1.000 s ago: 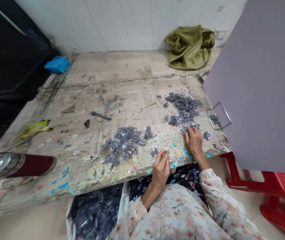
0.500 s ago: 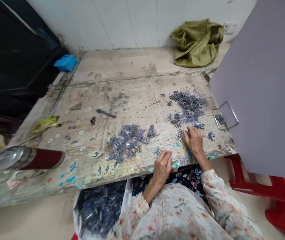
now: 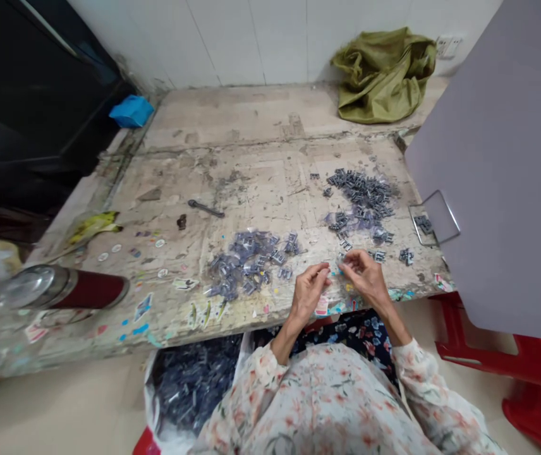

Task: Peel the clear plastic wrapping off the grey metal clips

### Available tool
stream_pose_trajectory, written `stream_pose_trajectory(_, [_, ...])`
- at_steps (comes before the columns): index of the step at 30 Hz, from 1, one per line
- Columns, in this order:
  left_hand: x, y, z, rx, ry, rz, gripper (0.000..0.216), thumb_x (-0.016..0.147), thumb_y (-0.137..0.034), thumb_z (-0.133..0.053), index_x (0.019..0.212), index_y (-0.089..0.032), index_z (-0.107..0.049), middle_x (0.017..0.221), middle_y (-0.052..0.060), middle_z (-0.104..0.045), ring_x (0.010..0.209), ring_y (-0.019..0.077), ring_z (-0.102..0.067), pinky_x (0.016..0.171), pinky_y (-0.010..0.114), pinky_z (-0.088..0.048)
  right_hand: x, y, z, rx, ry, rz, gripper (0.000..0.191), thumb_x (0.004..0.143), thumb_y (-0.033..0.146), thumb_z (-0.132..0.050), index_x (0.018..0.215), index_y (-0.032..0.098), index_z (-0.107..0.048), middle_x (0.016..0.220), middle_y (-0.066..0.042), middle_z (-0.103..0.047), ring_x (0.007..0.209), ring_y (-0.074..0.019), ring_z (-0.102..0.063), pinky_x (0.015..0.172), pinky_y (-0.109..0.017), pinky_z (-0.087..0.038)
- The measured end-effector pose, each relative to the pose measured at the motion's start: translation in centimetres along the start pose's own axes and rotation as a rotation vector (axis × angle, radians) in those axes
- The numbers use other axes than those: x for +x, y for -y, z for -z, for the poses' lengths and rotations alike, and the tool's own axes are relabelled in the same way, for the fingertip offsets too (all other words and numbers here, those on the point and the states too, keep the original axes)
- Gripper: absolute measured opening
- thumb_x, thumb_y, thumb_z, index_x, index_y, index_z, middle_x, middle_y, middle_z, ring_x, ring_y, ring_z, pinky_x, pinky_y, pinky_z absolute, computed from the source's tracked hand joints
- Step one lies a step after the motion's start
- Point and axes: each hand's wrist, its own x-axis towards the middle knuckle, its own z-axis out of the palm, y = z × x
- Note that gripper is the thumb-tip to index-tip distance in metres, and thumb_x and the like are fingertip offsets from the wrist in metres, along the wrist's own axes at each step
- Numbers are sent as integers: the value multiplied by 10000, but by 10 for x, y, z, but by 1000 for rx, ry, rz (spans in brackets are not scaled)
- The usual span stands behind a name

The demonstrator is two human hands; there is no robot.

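Small grey clip [image 3: 335,270] — light, stiff, probably slippery; left hand [image 3: 309,292] and right hand [image 3: 365,278] are pinching its ends at the tabletop's [image 3: 251,183] near edge.

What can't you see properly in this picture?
Head view only:
- What the left hand and right hand pinch between their fingertips: too small to tell.
- The small grey parts: too tiny to make out their shape.
- The bag of parts: its far part is hidden under the table edge.
- The red stool: cut off by the frame and the grey panel.
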Motion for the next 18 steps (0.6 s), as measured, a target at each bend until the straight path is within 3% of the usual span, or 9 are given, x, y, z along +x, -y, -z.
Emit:
stream_pose_trajectory(4, [-4,0,-15,-300,120,164,419,705,-377,-791,1053,-157,-711,972,59,-704,708,128,-656,729,270,-538,-25,-4,-11,366,16,-305,365,756,542,-707,805,211,-562,675,24,-578,575,-129,-532,549,-256,-452])
stream_pose_trajectory(7, [-8,2,-14,-488,155,342,406,628,-325,-855,970,-149,-726,831,27,-703,653,105,-632,707,257,-536,-37,-7,-15,444,76,-374,381,810,580,-630,773,205,-574,608,44,-519,514,-110,-462,504,-240,-393])
stream_pose_trajectory(10, [-12,4,-13,-560,160,442,383,609,-308,-869,927,-137,-739,787,32,-708,674,117,-646,712,260,-539,-42,-4,-15,294,112,-280,355,857,549,-591,789,200,-603,655,24,-549,576,-126,-490,553,-252,-402])
stream_pose_trajectory(14, [-15,8,-14,-558,68,389,390,581,-316,-880,901,-135,-753,868,52,-735,742,139,-664,731,264,-535,-41,3,-12,-99,147,-60,330,953,467,-461,851,205,-635,797,-29,-619,756,-172,-572,719,-294,-445])
stream_pose_trajectory(18, [-14,11,-13,-534,-25,398,354,557,-302,-886,836,-133,-750,789,32,-722,632,96,-611,681,235,-514,-35,3,-3,-191,114,-33,329,965,444,-436,947,205,-662,887,-61,-655,830,-197,-608,765,-319,-460])
